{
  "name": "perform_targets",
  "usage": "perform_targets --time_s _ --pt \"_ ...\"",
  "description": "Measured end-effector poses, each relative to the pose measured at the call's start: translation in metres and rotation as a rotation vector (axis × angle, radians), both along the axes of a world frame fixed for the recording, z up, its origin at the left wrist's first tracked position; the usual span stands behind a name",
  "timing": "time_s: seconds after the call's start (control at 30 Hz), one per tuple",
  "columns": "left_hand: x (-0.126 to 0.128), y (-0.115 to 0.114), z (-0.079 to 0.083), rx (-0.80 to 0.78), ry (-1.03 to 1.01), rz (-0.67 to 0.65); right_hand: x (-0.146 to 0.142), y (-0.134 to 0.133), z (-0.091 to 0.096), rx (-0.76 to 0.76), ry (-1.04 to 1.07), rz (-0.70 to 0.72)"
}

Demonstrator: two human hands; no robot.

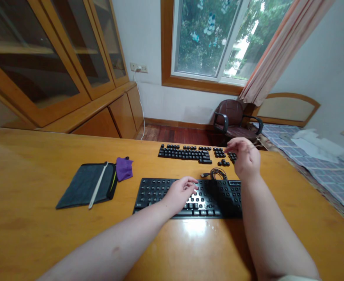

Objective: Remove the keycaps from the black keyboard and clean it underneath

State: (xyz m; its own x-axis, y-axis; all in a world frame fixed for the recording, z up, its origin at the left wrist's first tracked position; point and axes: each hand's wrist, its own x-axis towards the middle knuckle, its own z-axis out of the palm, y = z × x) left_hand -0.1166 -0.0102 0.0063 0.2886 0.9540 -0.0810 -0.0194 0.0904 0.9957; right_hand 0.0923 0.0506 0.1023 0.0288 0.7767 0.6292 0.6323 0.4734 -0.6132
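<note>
A black keyboard (157, 193) lies on the desk with most of its keycaps off; a few long bottom-row caps are still on. My left hand (182, 195) rests over its middle, fingers loosely bent and slightly apart, with nothing visible in them. My right hand (246, 160) is raised beyond the keyboard's right end, beside the loose number-pad keycaps (232, 157). Its fingers curl toward the thumb, and whatever they pinch is too small or hidden to make out. Loose black keycaps (183, 153) lie in rows behind the keyboard. My right forearm covers the keyboard's right end.
A coiled USB cable (218, 173) lies between keyboard and keycaps. Further left are a dark zip pouch (82, 185), a pale stick-like tool (98, 185) on it, and a purple cloth (124, 169). Beyond the wooden desk (28, 234) stand an armchair (232, 117) and a bed.
</note>
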Motion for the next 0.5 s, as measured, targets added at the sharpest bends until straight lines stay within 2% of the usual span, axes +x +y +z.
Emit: perform_targets --time_s 0.1,0.17,0.23,0.3,0.4,0.5 --pt "0.0 0.001 0.001 -0.021 -0.024 0.021 -0.009 -0.026 0.017 0.157 0.172 0.126" --pt "-0.001 0.001 0.0 -0.041 -0.059 0.029 -0.018 -0.04 0.013 0.059 0.189 0.253" --pt "-0.001 0.002 -0.003 -0.065 -0.101 0.037 -0.03 -0.053 -0.003 -0.146 0.14 0.385" --pt "0.0 0.003 -0.005 -0.076 -0.134 0.047 -0.041 -0.062 -0.026 -0.279 -0.02 0.408" --pt "0.0 0.003 -0.006 -0.073 -0.154 0.053 -0.048 -0.067 -0.06 -0.345 -0.137 0.436" --pt "0.0 0.002 -0.003 -0.071 -0.131 0.043 -0.046 -0.066 -0.08 -0.393 -0.121 0.466"
